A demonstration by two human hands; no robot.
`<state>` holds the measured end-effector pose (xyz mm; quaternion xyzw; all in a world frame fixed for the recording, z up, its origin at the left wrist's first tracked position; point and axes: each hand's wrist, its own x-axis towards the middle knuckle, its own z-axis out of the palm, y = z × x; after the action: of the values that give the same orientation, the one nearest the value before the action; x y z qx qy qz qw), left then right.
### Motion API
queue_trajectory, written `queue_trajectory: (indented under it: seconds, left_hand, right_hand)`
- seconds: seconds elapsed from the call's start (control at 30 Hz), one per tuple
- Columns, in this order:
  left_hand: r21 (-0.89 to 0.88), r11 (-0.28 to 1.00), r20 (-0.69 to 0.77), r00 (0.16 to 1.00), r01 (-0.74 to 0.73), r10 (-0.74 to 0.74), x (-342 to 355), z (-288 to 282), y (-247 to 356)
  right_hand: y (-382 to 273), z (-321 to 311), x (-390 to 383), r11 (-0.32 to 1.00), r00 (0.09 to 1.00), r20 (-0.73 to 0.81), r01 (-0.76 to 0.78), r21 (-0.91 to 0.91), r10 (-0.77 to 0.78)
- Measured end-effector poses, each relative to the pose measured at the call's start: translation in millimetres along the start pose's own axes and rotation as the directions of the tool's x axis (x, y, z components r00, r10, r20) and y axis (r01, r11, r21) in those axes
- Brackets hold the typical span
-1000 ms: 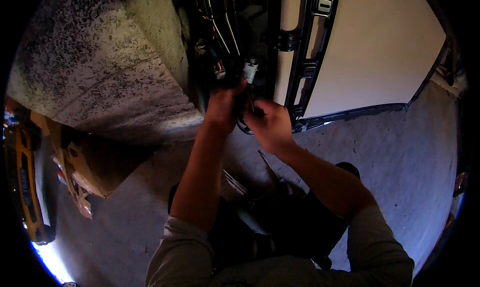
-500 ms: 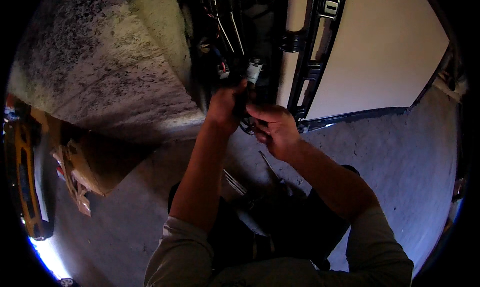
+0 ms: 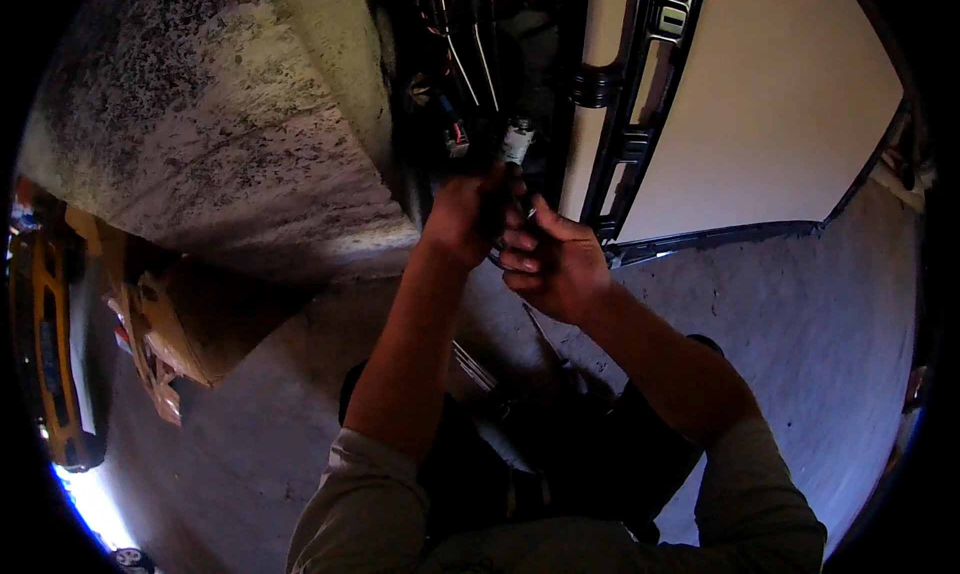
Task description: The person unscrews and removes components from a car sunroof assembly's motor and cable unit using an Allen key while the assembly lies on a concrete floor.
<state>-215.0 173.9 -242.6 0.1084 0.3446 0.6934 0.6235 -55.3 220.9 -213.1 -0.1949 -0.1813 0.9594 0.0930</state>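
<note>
In the dark recess ahead, a white cylindrical part (image 3: pixel 518 142) stands just beyond my fingertips. My left hand (image 3: pixel 465 216) is closed at its near end, around something dark that the shadow hides. Close by on the right, my right hand (image 3: pixel 562 259) has its fingers curled and the thumb pressed over them; a small glint shows at the thumb tip, too small to name. A pale plug with red wires (image 3: pixel 457 142) hangs left of the cylinder. Two thin bright tubes (image 3: pixel 486 64) run down toward it among dark wiring.
A large beige panel with a black slotted frame (image 3: pixel 622 149) borders the recess on the right. A rough stained slab (image 3: pixel 220 134) fills the upper left. Cardboard (image 3: pixel 190 319) and a yellow-and-black object (image 3: pixel 48 344) lie left. Thin metal rods (image 3: pixel 473 366) rest on the concrete floor near my knees.
My right hand has turned, its thumb lifting and its fingers curling into fuller view. My left hand has shifted slightly right. The whole view has also shifted a little.
</note>
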Motion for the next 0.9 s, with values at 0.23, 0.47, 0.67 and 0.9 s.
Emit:
queue_trajectory:
  seconds: [0.23, 0.47, 0.67, 0.9]
  left_hand:
    - [0.033, 0.998, -0.167, 0.984, -0.051, 0.056, 1.2, 9.3, -3.8]
    - [0.001, 1.000, -0.191, 0.982, 0.002, -0.002, 0.7, 4.3, -1.6]
    - [0.021, 0.996, -0.124, 0.988, -0.089, 0.091, 4.4, 0.5, -6.9]
    - [0.002, 1.000, -0.106, 0.994, -0.029, 0.029, 8.6, -6.3, -7.2]
  right_hand:
    - [0.2, -16.8, 13.6, -0.502, 0.673, 0.508, 0.229, -0.834, -0.537]
    - [-5.1, -3.3, 2.9, -0.315, 0.754, 0.362, 0.214, -0.925, -0.548]
    - [-11.5, -0.2, -0.5, 0.491, 0.933, -0.055, 0.137, -0.860, -0.356]
    - [-5.4, 2.7, 7.0, -0.073, 0.732, 0.214, 0.219, -0.973, -0.647]
